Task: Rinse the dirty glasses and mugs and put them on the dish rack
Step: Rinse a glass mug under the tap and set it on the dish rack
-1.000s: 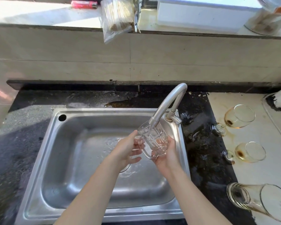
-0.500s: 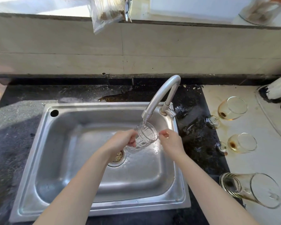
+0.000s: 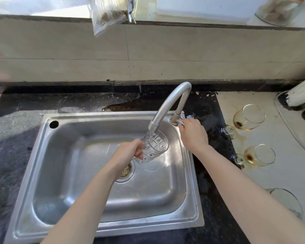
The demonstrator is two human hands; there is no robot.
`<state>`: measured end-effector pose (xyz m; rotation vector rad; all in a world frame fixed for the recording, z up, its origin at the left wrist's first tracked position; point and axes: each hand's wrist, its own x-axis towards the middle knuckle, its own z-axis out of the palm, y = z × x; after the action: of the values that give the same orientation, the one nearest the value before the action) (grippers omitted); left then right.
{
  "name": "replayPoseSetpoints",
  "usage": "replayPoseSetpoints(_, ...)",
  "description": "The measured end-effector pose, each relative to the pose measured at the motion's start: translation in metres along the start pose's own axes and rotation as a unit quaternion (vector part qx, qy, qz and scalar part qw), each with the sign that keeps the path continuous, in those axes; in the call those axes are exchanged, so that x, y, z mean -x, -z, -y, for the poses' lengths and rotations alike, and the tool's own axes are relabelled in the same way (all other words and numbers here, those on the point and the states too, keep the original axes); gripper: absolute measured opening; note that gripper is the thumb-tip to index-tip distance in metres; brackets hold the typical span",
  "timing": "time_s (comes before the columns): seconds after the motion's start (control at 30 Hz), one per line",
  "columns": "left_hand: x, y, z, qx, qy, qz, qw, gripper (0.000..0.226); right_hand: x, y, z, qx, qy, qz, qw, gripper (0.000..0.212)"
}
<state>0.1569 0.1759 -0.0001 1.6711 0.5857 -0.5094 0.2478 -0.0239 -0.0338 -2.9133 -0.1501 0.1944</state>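
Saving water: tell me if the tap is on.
On: water runs from the tap into the mug in the left hand.

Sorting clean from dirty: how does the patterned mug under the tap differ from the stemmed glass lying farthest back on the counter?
The mug is held by the left hand under the tap; the stemmed glass lies on its side on the counter, untouched. The mug has a grid pattern; the stemmed glass is smooth. The mug looks clean; the stemmed glass holds brown residue. Both are clear glass.
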Motion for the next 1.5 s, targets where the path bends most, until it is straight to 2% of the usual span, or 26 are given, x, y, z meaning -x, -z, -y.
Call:
replayPoseSetpoints(0.13, 0.004, -0.004, 0.001, -0.006, -0.006, -0.008, 1.0, 0.038, -0.006, 0.005, -0.003, -0.029, -0.007, 0.016, 0.999, 0.026)
replayPoseSetpoints(0.3, 0.009, -0.006, 0.005, 0.015, 0.005, -0.002, 1.0, 0.037, -0.019, 0.015, -0.012, -0.146, -0.082, 0.07, 0.983, 0.029)
replayPoseSetpoints(0.43, 0.013, -0.004, 0.013, 0.057, 0.043, 0.009, 0.997, 0.037, -0.023, 0.017, -0.01, -0.156, -0.104, 0.082, 0.979, 0.026)
replayPoseSetpoints(0.5, 0.017, -0.001, 0.018, 0.084, 0.068, -0.003, 0.994, 0.037, -0.014, 0.016, -0.006, -0.166, -0.108, 0.059, 0.978, 0.027)
replayPoseSetpoints(0.6, 0.022, 0.002, 0.024, 0.106, 0.091, -0.03, 0.99, 0.034, 0.024, 0.012, 0.002, -0.221, -0.116, -0.072, 0.966, 0.033)
replayPoseSetpoints(0.63, 0.024, 0.003, 0.025, 0.117, 0.096, -0.038, 0.988, 0.035, 0.04, 0.01, 0.004, -0.246, -0.104, -0.094, 0.959, 0.031)
replayPoseSetpoints(0.67, 0.025, 0.002, 0.025, 0.129, 0.105, -0.044, 0.985, 0.037, 0.055, 0.006, 0.007, -0.275, -0.093, -0.077, 0.954, 0.028)
replayPoseSetpoints(0.7, 0.026, 0.0, 0.025, 0.145, 0.118, -0.047, 0.981, 0.039, 0.07, -0.002, 0.01, -0.31, -0.095, -0.022, 0.946, 0.025)
replayPoseSetpoints(0.73, 0.029, -0.003, 0.024, 0.165, 0.132, -0.047, 0.976, 0.042, 0.084, -0.01, 0.013, -0.354, -0.113, 0.057, 0.926, 0.023)
replayPoseSetpoints(0.77, 0.032, -0.007, 0.022, 0.191, 0.145, -0.044, 0.97, 0.042, 0.096, -0.019, 0.015, -0.413, -0.152, 0.143, 0.887, 0.025)
replayPoseSetpoints(0.83, 0.039, -0.017, 0.019, 0.255, 0.172, -0.028, 0.951, 0.04, 0.115, -0.028, 0.02, -0.524, -0.26, 0.277, 0.763, 0.042)
replayPoseSetpoints(0.87, 0.044, -0.023, 0.017, 0.281, 0.182, -0.017, 0.942, 0.039, 0.123, -0.032, 0.02, -0.564, -0.284, 0.304, 0.713, 0.052)
replayPoseSetpoints(0.9, 0.048, -0.029, 0.015, 0.302, 0.186, -0.004, 0.935, 0.038, 0.127, -0.035, 0.019, -0.599, -0.279, 0.311, 0.683, 0.06)
replayPoseSetpoints(1.0, 0.059, -0.041, 0.012, 0.335, 0.181, 0.028, 0.924, 0.039, 0.134, -0.028, 0.012, -0.69, -0.199, 0.303, 0.627, 0.061)
replayPoseSetpoints(1.07, 0.066, -0.045, 0.012, 0.345, 0.167, 0.039, 0.923, 0.04, 0.136, -0.016, 0.008, -0.704, -0.158, 0.287, 0.63, 0.056)
replayPoseSetpoints(1.2, 0.077, -0.042, 0.014, 0.331, 0.131, 0.065, 0.932, 0.041, 0.144, 0.003, 0.006, -0.669, -0.124, 0.292, 0.673, 0.057)
replayPoseSetpoints(1.37, 0.09, -0.024, 0.015, 0.205, 0.108, 0.074, 0.97, 0.039, 0.145, 0.036, 0.018, -0.633, -0.147, 0.217, 0.728, 0.065)
replayPoseSetpoints(1.5, 0.093, -0.014, 0.012, 0.084, 0.072, 0.048, 0.993, 0.018, 0.141, 0.059, 0.035, -0.542, -0.17, 0.17, 0.805, 0.065)
